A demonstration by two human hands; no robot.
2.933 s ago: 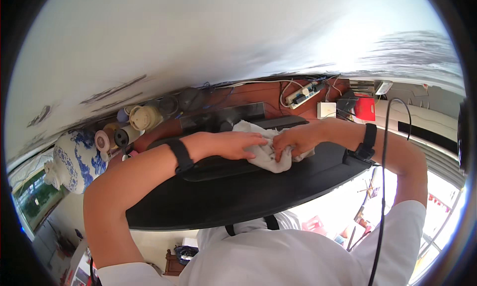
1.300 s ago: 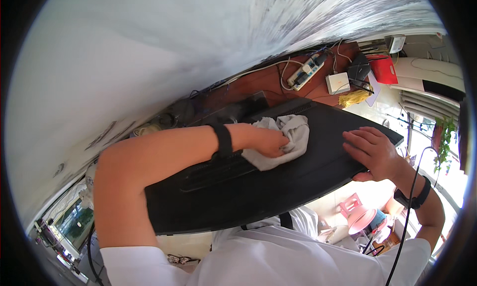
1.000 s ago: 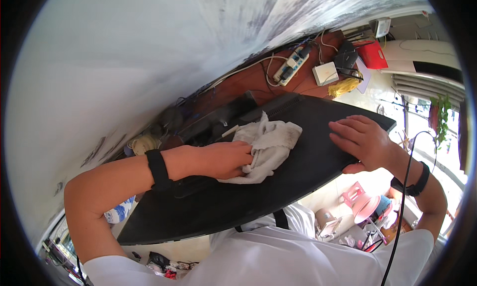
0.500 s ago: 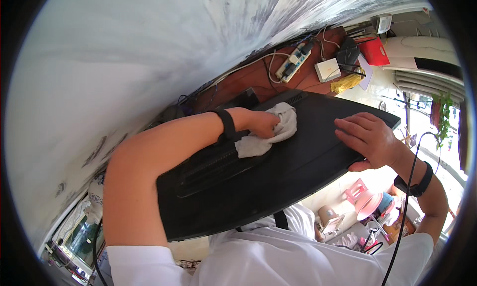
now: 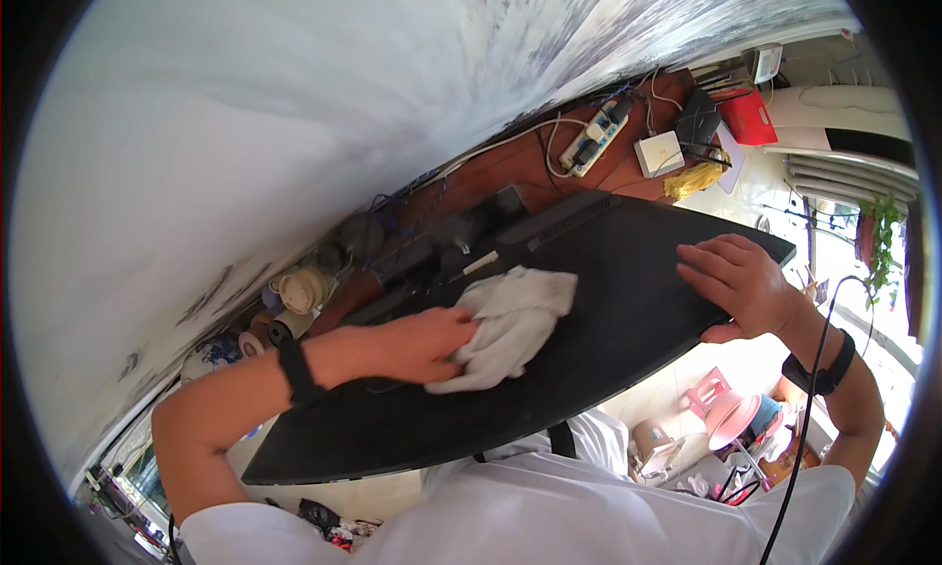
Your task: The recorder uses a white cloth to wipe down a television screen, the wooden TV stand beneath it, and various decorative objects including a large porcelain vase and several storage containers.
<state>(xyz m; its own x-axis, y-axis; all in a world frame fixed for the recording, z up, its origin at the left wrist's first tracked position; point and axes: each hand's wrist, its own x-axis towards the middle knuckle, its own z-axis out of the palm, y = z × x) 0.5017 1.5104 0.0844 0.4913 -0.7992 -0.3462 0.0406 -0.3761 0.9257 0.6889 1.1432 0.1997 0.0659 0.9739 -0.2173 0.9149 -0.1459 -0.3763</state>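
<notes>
A black flat-screen television (image 5: 618,300) leans in front of me with its vented back facing up. My left hand (image 5: 432,344) is closed on a bunched, pale grey cloth (image 5: 515,320) that lies against this back. My right hand (image 5: 736,285) grips the right end of the television, fingers on the back panel and thumb at the near edge. Behind the panel, a black stand part (image 5: 491,217) shows in part; how it joins the set is hard to make out.
Beyond the television runs a reddish-brown wooden top (image 5: 540,173) along the wall, with a power strip (image 5: 597,138), a white box (image 5: 659,155) and a red bag (image 5: 748,119). Jars (image 5: 302,290) stand at the left. A pink stool (image 5: 706,393) is on the floor at right.
My left hand has moved the cloth down and to the left across the back panel. The television's left end sits farther left and lower. My right hand keeps its hold.
</notes>
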